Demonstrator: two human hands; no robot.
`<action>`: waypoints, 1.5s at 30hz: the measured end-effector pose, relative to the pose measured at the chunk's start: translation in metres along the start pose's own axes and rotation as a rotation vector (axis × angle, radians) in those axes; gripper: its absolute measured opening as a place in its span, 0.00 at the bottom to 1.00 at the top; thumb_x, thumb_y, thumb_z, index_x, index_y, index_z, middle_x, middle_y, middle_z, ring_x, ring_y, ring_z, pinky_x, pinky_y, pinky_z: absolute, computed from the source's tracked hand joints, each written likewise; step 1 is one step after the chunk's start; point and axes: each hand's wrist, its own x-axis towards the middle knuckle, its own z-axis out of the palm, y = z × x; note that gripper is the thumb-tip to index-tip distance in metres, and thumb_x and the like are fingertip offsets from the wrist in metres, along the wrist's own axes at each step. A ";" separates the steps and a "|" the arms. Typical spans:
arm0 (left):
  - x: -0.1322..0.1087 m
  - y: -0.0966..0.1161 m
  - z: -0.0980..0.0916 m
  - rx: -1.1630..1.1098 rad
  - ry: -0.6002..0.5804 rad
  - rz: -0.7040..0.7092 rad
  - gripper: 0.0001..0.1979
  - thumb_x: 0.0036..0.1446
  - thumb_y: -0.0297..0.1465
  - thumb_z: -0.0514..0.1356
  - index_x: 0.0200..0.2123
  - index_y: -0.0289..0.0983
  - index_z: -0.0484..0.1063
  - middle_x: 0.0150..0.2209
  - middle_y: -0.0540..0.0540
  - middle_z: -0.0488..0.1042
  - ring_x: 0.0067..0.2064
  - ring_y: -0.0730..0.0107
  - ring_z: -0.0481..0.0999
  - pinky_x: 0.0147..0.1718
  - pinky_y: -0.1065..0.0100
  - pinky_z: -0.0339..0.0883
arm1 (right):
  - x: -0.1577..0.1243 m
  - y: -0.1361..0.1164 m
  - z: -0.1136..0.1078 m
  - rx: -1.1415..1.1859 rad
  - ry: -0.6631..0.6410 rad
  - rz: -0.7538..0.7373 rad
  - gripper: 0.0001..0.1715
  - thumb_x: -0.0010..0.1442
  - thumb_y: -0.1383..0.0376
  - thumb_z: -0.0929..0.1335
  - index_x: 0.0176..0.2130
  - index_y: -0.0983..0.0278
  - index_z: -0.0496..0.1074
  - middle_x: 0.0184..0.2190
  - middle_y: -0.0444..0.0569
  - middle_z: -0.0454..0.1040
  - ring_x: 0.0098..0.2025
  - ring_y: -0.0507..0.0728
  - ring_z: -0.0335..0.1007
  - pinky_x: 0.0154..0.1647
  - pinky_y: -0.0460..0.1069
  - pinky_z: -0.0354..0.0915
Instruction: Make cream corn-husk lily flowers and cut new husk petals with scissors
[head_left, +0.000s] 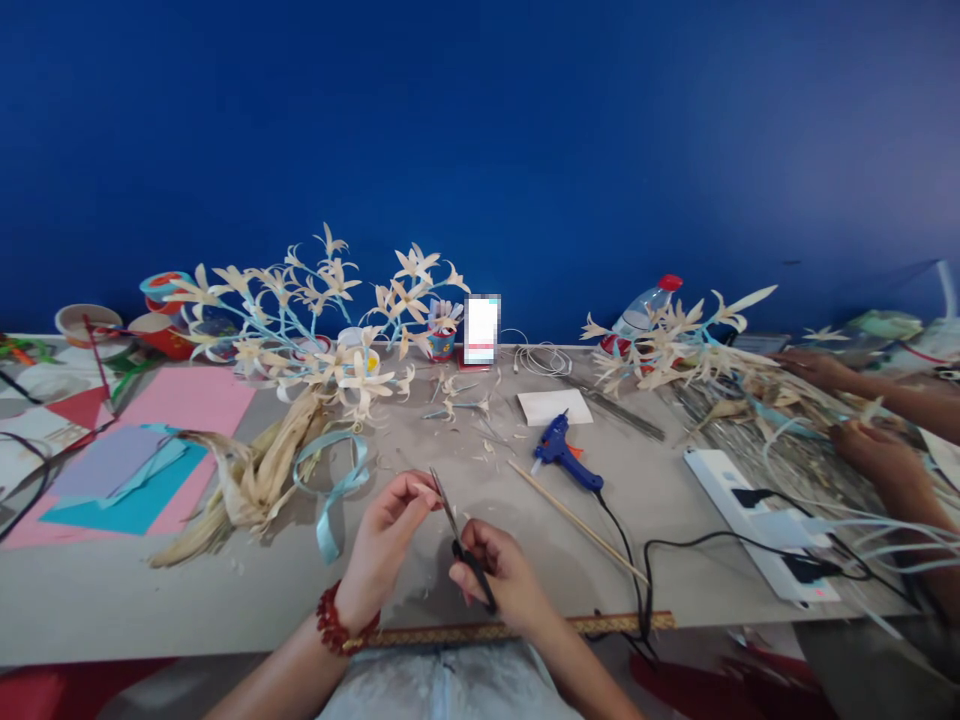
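My left hand (391, 530), with a red bead bracelet at the wrist, pinches a small pale piece (426, 492) that looks like corn husk. My right hand (495, 575) grips black-handled scissors (466, 556), whose blades point up and touch or nearly touch that piece. Small pale scraps are scattered on the table beyond my hands. A light blue ribbon (330, 525) curls to the left of my left hand, beside a bundle of dried corn husks (259, 480). Past my right hand lie a thin wooden stick (577, 520) and a blue glue gun (566, 455).
Husk flowers on blue stems (300, 310) stand at the back left. Pink paper (214, 395) lies left. A white power strip (750, 525) with cables is at right, near a co-worker's hands (862, 445). A phone (481, 330) stands by the wall; a patterned strip (630, 624) lines the front edge.
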 end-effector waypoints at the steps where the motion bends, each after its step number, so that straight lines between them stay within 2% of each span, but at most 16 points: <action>1: 0.000 0.000 0.000 0.003 -0.001 0.003 0.05 0.58 0.28 0.58 0.29 0.37 0.70 0.34 0.48 0.70 0.37 0.70 0.67 0.39 0.70 0.60 | 0.000 0.000 0.000 0.005 0.002 0.003 0.29 0.47 0.45 0.73 0.26 0.61 0.57 0.18 0.35 0.58 0.18 0.46 0.56 0.18 0.42 0.52; 8: 0.002 0.003 -0.001 -0.001 -0.013 -0.004 0.05 0.58 0.28 0.58 0.29 0.37 0.70 0.33 0.49 0.70 0.37 0.71 0.68 0.39 0.71 0.61 | 0.001 0.001 -0.001 -0.030 0.013 0.007 0.30 0.45 0.45 0.74 0.25 0.61 0.57 0.16 0.35 0.59 0.15 0.47 0.56 0.16 0.42 0.51; 12: 0.004 0.004 -0.005 0.016 -0.026 -0.004 0.05 0.58 0.29 0.59 0.29 0.37 0.71 0.34 0.48 0.71 0.37 0.70 0.69 0.40 0.71 0.61 | 0.003 -0.001 -0.011 -0.136 0.064 0.047 0.30 0.44 0.44 0.73 0.24 0.60 0.56 0.15 0.36 0.59 0.16 0.48 0.57 0.17 0.43 0.53; 14: 0.005 0.005 -0.007 0.026 -0.019 -0.011 0.05 0.58 0.30 0.59 0.29 0.37 0.72 0.34 0.48 0.72 0.37 0.70 0.69 0.40 0.71 0.62 | 0.002 -0.004 -0.021 -0.311 0.131 0.025 0.29 0.47 0.43 0.71 0.24 0.61 0.57 0.16 0.37 0.60 0.18 0.50 0.58 0.19 0.44 0.53; 17: 0.006 0.006 -0.008 0.041 -0.006 -0.025 0.06 0.57 0.31 0.60 0.29 0.37 0.72 0.32 0.48 0.72 0.36 0.70 0.69 0.39 0.71 0.62 | 0.001 -0.015 -0.035 -0.821 0.257 -0.048 0.23 0.51 0.47 0.70 0.25 0.62 0.63 0.20 0.41 0.66 0.23 0.52 0.62 0.23 0.45 0.52; 20: 0.006 0.005 -0.008 0.073 -0.004 -0.017 0.07 0.58 0.32 0.59 0.29 0.37 0.73 0.31 0.48 0.72 0.36 0.69 0.69 0.39 0.70 0.61 | 0.000 -0.026 -0.042 -1.254 0.292 -0.084 0.17 0.52 0.51 0.71 0.31 0.61 0.69 0.28 0.45 0.73 0.31 0.57 0.68 0.29 0.47 0.54; 23: 0.006 0.004 -0.007 0.097 -0.010 -0.007 0.07 0.58 0.32 0.59 0.29 0.37 0.74 0.31 0.47 0.72 0.36 0.68 0.69 0.38 0.69 0.62 | 0.004 -0.032 -0.040 -1.456 0.247 -0.075 0.18 0.51 0.52 0.72 0.35 0.61 0.70 0.36 0.49 0.74 0.36 0.60 0.71 0.30 0.48 0.55; 25: 0.007 0.004 -0.007 0.105 -0.028 -0.011 0.07 0.58 0.33 0.59 0.29 0.37 0.74 0.31 0.48 0.72 0.35 0.68 0.69 0.37 0.69 0.62 | 0.009 -0.033 -0.039 -1.525 0.224 -0.048 0.18 0.49 0.53 0.73 0.35 0.61 0.71 0.38 0.50 0.74 0.36 0.60 0.71 0.29 0.48 0.54; 29: 0.009 0.009 -0.004 0.142 -0.104 -0.028 0.09 0.59 0.32 0.57 0.27 0.37 0.71 0.27 0.49 0.70 0.33 0.68 0.68 0.36 0.69 0.61 | 0.019 -0.033 -0.045 -1.513 0.154 -0.002 0.19 0.46 0.54 0.75 0.34 0.61 0.71 0.32 0.48 0.74 0.31 0.58 0.71 0.26 0.48 0.50; 34: 0.012 0.014 0.001 0.160 -0.150 -0.045 0.11 0.57 0.32 0.57 0.23 0.37 0.68 0.24 0.51 0.68 0.30 0.70 0.66 0.33 0.70 0.59 | 0.022 -0.047 -0.059 -1.292 -0.024 -0.095 0.18 0.44 0.59 0.76 0.34 0.61 0.71 0.29 0.43 0.73 0.29 0.54 0.68 0.25 0.46 0.49; 37: 0.015 0.009 0.002 0.126 -0.176 -0.077 0.11 0.57 0.32 0.57 0.23 0.37 0.69 0.24 0.51 0.68 0.31 0.70 0.66 0.34 0.70 0.59 | 0.020 -0.059 -0.053 -1.132 -0.038 -0.261 0.14 0.52 0.61 0.73 0.40 0.61 0.71 0.33 0.44 0.74 0.28 0.53 0.67 0.28 0.46 0.56; 40: 0.019 0.004 0.002 -0.060 -0.231 -0.215 0.08 0.55 0.32 0.60 0.25 0.36 0.70 0.25 0.51 0.68 0.31 0.71 0.67 0.35 0.69 0.59 | 0.022 -0.067 -0.040 -0.979 -0.037 -0.533 0.11 0.61 0.63 0.67 0.46 0.60 0.70 0.41 0.50 0.75 0.32 0.53 0.70 0.36 0.47 0.62; 42: 0.020 0.002 0.001 -0.223 -0.264 -0.335 0.06 0.53 0.32 0.61 0.26 0.36 0.71 0.26 0.50 0.68 0.30 0.71 0.67 0.34 0.69 0.60 | 0.025 -0.068 -0.032 -0.918 -0.063 -0.681 0.10 0.64 0.64 0.64 0.46 0.60 0.71 0.43 0.52 0.75 0.38 0.55 0.71 0.40 0.49 0.64; 45: 0.021 0.002 -0.002 -0.371 -0.284 -0.441 0.05 0.51 0.30 0.62 0.26 0.35 0.72 0.24 0.50 0.67 0.27 0.72 0.66 0.33 0.69 0.61 | 0.031 -0.068 -0.027 -0.897 -0.091 -0.778 0.10 0.65 0.65 0.63 0.43 0.59 0.72 0.40 0.52 0.77 0.41 0.56 0.72 0.41 0.50 0.66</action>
